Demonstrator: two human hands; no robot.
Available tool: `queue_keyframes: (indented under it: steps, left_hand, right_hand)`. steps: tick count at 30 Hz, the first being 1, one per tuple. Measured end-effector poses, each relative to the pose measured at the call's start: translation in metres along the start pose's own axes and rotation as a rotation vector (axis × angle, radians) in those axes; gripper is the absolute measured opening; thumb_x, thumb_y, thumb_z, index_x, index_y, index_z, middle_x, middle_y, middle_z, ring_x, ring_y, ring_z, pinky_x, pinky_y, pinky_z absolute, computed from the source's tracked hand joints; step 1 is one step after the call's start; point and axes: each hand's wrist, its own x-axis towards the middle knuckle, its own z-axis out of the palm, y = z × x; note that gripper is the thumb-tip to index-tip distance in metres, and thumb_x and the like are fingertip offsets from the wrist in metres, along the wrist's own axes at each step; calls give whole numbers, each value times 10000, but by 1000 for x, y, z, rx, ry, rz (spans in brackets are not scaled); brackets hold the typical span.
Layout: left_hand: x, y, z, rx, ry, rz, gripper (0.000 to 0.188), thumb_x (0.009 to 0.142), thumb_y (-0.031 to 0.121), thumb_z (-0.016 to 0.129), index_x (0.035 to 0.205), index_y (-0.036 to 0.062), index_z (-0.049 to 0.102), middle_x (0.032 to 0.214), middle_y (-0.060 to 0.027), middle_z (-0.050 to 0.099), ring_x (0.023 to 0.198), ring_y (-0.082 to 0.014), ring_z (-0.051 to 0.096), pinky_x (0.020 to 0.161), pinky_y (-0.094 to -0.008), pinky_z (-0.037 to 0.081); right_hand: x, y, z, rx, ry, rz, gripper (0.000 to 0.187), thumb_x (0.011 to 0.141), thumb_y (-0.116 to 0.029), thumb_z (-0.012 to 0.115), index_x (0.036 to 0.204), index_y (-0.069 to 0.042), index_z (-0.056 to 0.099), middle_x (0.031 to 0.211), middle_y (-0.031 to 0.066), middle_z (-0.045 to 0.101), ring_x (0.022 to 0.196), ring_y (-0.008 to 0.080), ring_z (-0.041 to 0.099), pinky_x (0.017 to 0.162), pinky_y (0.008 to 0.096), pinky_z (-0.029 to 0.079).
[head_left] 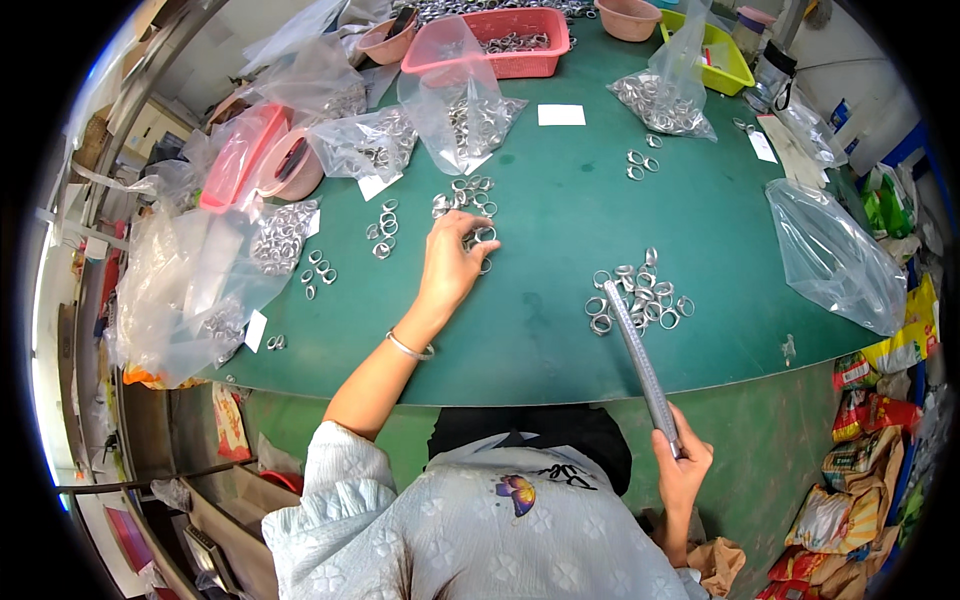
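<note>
My left hand [455, 262] is closed at the edge of a small cluster of silver rings [465, 190], with a ring [485, 235] between thumb and fingers. In my right hand [684, 456], near the table's front edge, is a long grey tapered ring mandrel [645, 375] with fine markings. Its thin end points away from me, over the left part of a larger loose pile of silver rings [650, 298]. Whether the tip touches any of them I cannot tell.
Smaller ring groups [383, 228] lie to the left on the green table [540, 350]. Clear bags of rings [470, 125], white cards [561, 115], a pink basket [545, 60] and a yellow-green basket [738, 70] stand farther back. A clear plastic bag [835, 255] lies at right.
</note>
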Motion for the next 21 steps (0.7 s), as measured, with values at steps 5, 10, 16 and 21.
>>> queue_keyframes:
  steps: [5, 10, 16, 21]
  left_hand:
    - [13, -3, 15, 168, 19, 106, 268, 674, 113, 714, 911, 24, 627, 916, -99, 570, 903, -263, 515, 806, -364, 384]
    - [22, -1, 30, 151, 13, 112, 278, 672, 143, 719, 908, 24, 630, 911, -100, 546, 906, -270, 493, 797, -374, 364]
    - [-6, 21, -4, 106, -1, 62, 247, 676, 118, 714, 892, 35, 627, 915, -88, 548, 882, -250, 509, 779, -354, 368]
    - [-30, -34, -45, 237, 152, -42, 251, 654, 41, 712, 893, 21, 636, 857, -102, 576, 813, -258, 557, 747, -338, 440]
  right_hand:
    - [4, 1, 4, -11, -3, -16, 367, 702, 7, 662, 1059, 55, 591, 647, 3, 540, 559, 25, 422, 518, 166, 352]
    - [1, 4, 0, 3, 48, -5, 364, 710, 4, 650, 1064, 58, 587, 654, -1, 523, 564, 25, 407, 518, 165, 344]
    - [-2, 21, 0, 102, 104, 115, 344, 732, -5, 625, 1067, 62, 582, 670, -5, 514, 567, 22, 376, 502, 166, 305]
    - [0, 36, 5, 84, 31, 17, 327, 802, -11, 576, 1124, 40, 557, 600, -55, 428, 470, 2, 334, 422, 165, 227]
